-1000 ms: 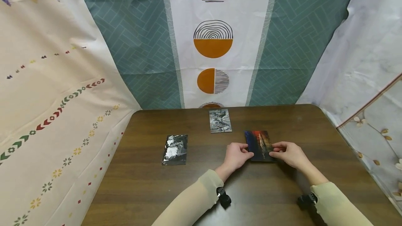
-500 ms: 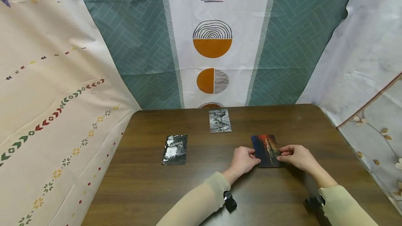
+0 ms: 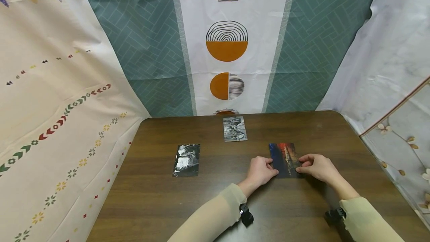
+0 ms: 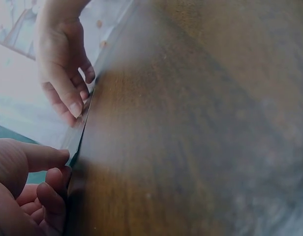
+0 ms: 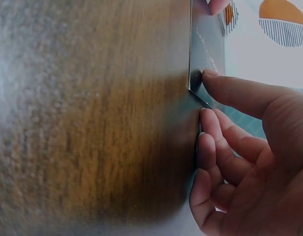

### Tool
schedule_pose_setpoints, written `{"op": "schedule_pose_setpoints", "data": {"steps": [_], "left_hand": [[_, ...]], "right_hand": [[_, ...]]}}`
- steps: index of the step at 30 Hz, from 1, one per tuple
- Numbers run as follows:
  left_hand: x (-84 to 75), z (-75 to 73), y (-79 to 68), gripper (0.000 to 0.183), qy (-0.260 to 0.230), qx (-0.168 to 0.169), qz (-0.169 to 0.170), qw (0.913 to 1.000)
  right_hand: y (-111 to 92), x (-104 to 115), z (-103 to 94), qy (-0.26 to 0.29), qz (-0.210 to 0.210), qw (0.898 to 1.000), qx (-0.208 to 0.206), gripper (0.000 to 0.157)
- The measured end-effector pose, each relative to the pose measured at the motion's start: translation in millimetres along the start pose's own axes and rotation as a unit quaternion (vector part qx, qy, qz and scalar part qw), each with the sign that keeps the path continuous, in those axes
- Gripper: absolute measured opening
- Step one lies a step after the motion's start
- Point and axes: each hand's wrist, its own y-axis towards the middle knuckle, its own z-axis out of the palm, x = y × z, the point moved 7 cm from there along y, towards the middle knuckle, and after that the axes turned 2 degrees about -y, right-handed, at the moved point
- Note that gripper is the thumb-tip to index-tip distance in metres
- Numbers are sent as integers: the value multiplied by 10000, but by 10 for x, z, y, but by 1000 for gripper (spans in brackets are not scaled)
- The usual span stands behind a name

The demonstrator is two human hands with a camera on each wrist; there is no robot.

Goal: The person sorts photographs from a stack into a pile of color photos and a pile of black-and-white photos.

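Observation:
A glossy photo card (image 3: pixel 283 160) with a blue, red and orange picture lies on or just over the right part of the table, between my hands. My left hand (image 3: pixel 262 171) pinches its left edge near the lower corner. On the opposite edge, my right hand (image 3: pixel 317 167) holds it between thumb and fingers. Seen from the left wrist, the card (image 4: pixel 83 125) is a thin edge-on strip. In the right wrist view, the thumb of my right hand (image 5: pixel 269 142) presses on the card's corner and the fingertips sit at its side.
A black-and-white photo card (image 3: pixel 235 129) lies near the far edge of the brown wooden table (image 3: pixel 161 204). Another dark, shiny card (image 3: pixel 186 160) lies left of centre. Patterned cloths hang behind the table (image 3: pixel 231 51) and along both sides.
Both hands have moved the colourful photo card a little to the right and nearer to me. Over the last half second they have stayed almost still. The other two cards have not moved.

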Motion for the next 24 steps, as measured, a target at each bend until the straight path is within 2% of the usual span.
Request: {"op": "schedule_pose_setpoints", "data": {"steps": [17,24], "left_hand": [[-4,-5,-19,42,88,16,92,9999],[9,-9,-14,42,-91,62,81,9999]], "right_hand": [[-9,-7,2,58,-19,10000,32,53],[-8,7,-19,69,-16,9999,99,53]]}}
